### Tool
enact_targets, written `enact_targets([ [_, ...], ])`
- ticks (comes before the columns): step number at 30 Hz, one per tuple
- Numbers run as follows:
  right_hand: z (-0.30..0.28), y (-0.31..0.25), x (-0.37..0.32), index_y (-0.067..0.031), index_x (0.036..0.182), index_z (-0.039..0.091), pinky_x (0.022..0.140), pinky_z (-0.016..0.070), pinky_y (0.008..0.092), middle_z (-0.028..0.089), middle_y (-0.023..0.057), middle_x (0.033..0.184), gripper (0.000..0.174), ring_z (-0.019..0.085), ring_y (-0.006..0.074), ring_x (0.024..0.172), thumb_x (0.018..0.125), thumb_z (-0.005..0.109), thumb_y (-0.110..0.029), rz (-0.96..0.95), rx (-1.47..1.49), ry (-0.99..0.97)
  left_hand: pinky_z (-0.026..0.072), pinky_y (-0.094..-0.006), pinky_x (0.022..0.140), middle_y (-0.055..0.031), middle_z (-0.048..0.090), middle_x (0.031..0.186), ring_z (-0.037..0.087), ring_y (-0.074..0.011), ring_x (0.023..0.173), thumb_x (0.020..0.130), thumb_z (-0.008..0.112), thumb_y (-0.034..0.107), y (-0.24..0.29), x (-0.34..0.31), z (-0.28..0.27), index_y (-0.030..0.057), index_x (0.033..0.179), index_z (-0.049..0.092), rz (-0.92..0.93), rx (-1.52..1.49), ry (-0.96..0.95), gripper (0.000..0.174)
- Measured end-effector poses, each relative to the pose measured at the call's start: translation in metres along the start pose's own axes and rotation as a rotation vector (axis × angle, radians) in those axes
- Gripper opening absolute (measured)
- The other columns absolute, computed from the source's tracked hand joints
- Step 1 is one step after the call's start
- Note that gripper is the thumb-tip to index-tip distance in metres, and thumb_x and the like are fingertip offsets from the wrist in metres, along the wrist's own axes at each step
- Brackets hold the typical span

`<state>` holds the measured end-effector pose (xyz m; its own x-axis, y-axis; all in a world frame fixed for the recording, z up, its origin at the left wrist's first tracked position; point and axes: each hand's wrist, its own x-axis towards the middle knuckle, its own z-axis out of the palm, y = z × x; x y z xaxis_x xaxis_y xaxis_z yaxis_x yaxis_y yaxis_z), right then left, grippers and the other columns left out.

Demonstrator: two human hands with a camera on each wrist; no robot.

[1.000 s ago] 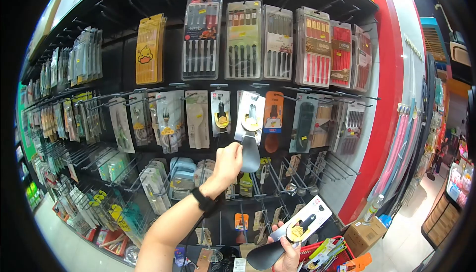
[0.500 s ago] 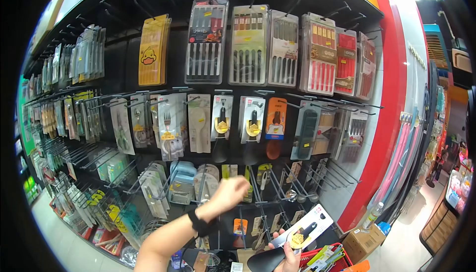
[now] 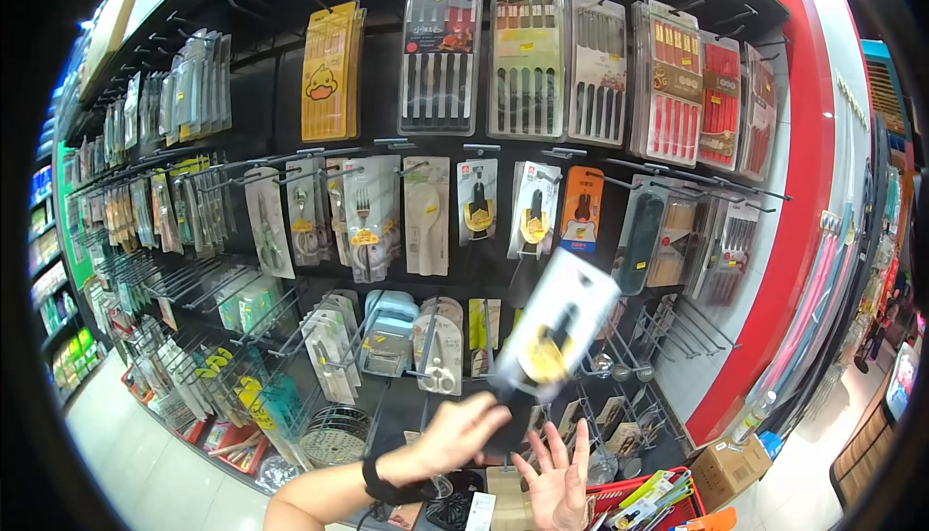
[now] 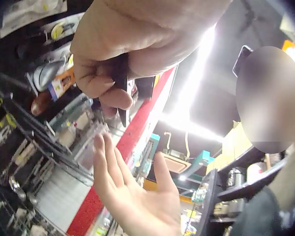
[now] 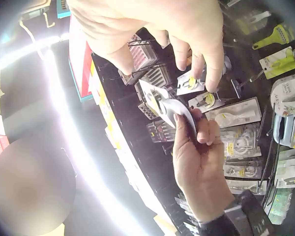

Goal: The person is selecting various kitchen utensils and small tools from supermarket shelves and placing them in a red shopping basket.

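Observation:
My left hand (image 3: 455, 439), with a black band on its wrist, grips a black rice paddle by its dark blade. The paddle's white card (image 3: 561, 323) with a yellow label tilts up to the right, blurred. In the right wrist view the left thumb and fingers wrap the blade (image 5: 189, 125). My right hand (image 3: 559, 483) is beside it with fingers spread and holds nothing; its palm (image 4: 147, 209) shows in the left wrist view. Similar carded paddles (image 3: 534, 210) hang on the rack behind, next to an orange-carded spatula (image 3: 582, 207).
Packs of chopsticks (image 3: 527, 61) hang along the upper row. Bare metal hooks (image 3: 697, 328) stick out at the right. Below the right hand's side stands a red basket (image 3: 692, 502) holding carded utensils, near a cardboard box (image 3: 731, 468).
My left hand let go of a carded paddle at the hook row and came down. The paddle my right hand held has passed into my left, and the right fingers have spread.

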<state>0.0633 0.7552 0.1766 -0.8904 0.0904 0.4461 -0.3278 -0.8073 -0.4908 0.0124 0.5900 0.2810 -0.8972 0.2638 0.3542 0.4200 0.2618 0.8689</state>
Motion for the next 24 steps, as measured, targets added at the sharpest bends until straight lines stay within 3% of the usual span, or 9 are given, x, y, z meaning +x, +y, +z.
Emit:
enact_targets([
  [2,0.002,0.000,-0.001,-0.0193,0.146,0.008,0.094,0.0432,0.0513,0.039,0.0169,0.137,0.083,0.045,0.0320,0.120,0.085,0.062,-0.033,0.007,0.001,0.007,0.0424,-0.0231,0.038,-0.0002,0.050,0.059,0.051,-0.0068,0.043,0.094,0.052,0.024,-0.003,0.009,-0.009,0.0002,0.093,0.054,0.048,-0.076,0.108,0.024],
  [4,0.003,-0.002,-0.002,-0.0153,0.146,0.012,0.090,0.0466,0.0486,0.042,0.0182,0.133,0.080,0.049,0.0319,0.116,0.086,0.062,-0.031,0.004,-0.016,0.024,0.0425,-0.0229,0.038,-0.0028,0.056,0.062,0.052,-0.0070,0.043,0.094,0.052,0.020,0.007,0.030,-0.028,0.0000,0.096,0.055,0.104,-0.150,0.244,0.021],
  [8,-0.006,-0.003,-0.004,-0.0088,0.145,0.012,0.089,0.0471,0.0472,0.040,0.0235,0.133,0.077,0.050,0.0328,0.113,0.086,0.060,-0.020,0.005,0.105,0.007,0.0416,-0.0220,0.037,-0.0036,0.059,0.065,0.053,-0.0076,0.042,0.094,0.052,0.020,0.008,0.051,-0.041,-0.0005,0.098,0.056,0.177,-0.165,0.272,0.022],
  [14,-0.010,-0.014,-0.011,-0.0072,0.143,0.019,0.087,0.0487,0.0458,0.048,0.0219,0.126,0.070,0.054,0.0320,0.107,0.087,0.058,-0.018,-0.045,0.036,0.017,0.0414,-0.0230,0.035,-0.0052,0.059,0.066,0.052,-0.0099,0.041,0.094,0.051,0.020,-0.015,0.090,-0.050,-0.0021,0.095,0.056,0.127,-0.275,0.242,0.022],
  [16,-0.012,-0.024,-0.014,-0.0091,0.143,0.023,0.083,0.0502,0.0417,0.053,0.0169,0.121,0.070,0.057,0.0274,0.102,0.085,0.060,-0.023,-0.094,-0.042,0.077,0.0416,-0.0241,0.034,-0.0062,0.058,0.064,0.051,-0.0116,0.040,0.094,0.050,0.019,-0.026,0.111,-0.053,-0.0022,0.092,0.054,0.114,-0.215,0.244,0.022],
  [18,-0.011,-0.036,-0.017,-0.0082,0.143,0.024,0.079,0.0510,0.0370,0.053,0.0150,0.118,0.071,0.057,0.0240,0.098,0.084,0.061,-0.023,-0.136,-0.062,0.147,0.0416,-0.0247,0.034,-0.0074,0.058,0.062,0.051,-0.0133,0.038,0.094,0.051,0.021,-0.037,0.139,-0.059,-0.0019,0.092,0.053,0.074,-0.209,0.235,0.024],
  [21,-0.021,-0.055,-0.024,-0.0039,0.142,0.021,0.083,0.0493,0.0380,0.053,0.0165,0.118,0.067,0.057,0.0259,0.098,0.087,0.056,-0.019,-0.256,-0.087,0.152,0.0401,-0.0254,0.033,-0.0084,0.058,0.064,0.055,-0.0160,0.039,0.091,0.054,0.024,-0.051,0.165,-0.063,-0.0038,0.094,0.053,0.051,-0.213,0.219,0.028],
  [24,-0.035,-0.084,-0.033,-0.0042,0.141,0.027,0.083,0.0481,0.0354,0.055,0.0135,0.115,0.061,0.057,0.0220,0.098,0.088,0.055,-0.016,-0.376,-0.148,0.212,0.0440,-0.0289,0.038,-0.0154,0.059,0.087,0.058,-0.0204,0.043,0.090,0.056,0.026,-0.066,0.177,-0.060,-0.0078,0.101,0.047,-0.067,-0.153,0.294,0.037],
])
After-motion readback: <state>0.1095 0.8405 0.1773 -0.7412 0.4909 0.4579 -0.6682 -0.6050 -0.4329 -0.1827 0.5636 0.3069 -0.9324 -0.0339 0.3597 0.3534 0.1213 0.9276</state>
